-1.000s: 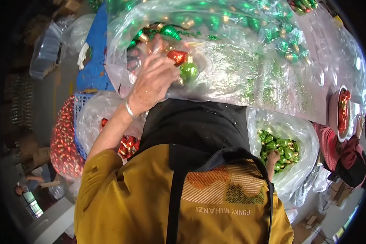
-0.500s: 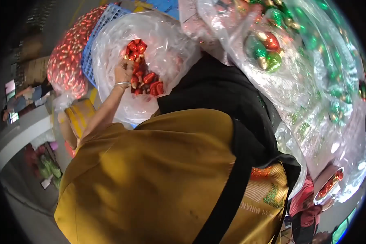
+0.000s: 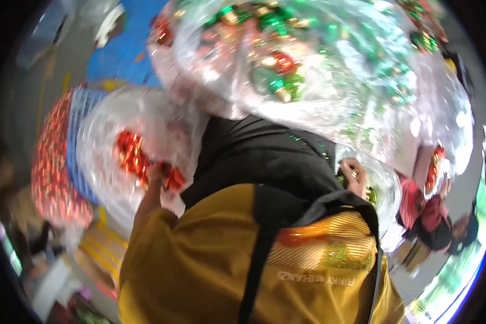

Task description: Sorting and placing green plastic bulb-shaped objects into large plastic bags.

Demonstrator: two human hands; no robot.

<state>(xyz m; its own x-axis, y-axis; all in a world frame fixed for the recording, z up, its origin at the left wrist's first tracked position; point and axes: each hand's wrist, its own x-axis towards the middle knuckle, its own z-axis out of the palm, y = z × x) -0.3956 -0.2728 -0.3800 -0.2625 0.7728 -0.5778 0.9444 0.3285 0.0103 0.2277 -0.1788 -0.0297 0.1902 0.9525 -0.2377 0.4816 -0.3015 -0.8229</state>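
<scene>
My left hand (image 3: 156, 174) reaches into a clear plastic bag (image 3: 105, 135) on my left and closes on shiny red ornaments (image 3: 130, 154); the picture is blurred there. My right hand (image 3: 354, 175), with a ring on it, is curled inside another clear bag (image 3: 386, 189) of shiny green ornaments (image 3: 370, 195) on my right; its grip is hidden. Between my arms are my yellow garment (image 3: 200, 259) and black cloth (image 3: 264, 162).
A large clear bag (image 3: 329, 81) of green and red ornaments bulges ahead of me. A red-filled sack (image 3: 51, 173) and a blue crate (image 3: 81, 135) stand at the left. Another person in red (image 3: 426, 213) is at the right, near a strip of red ornaments (image 3: 434, 167).
The view has swung back to the right. My left hand has stayed among the red ornaments in the left bag. My right hand has come into sight in the green-ornament bag.
</scene>
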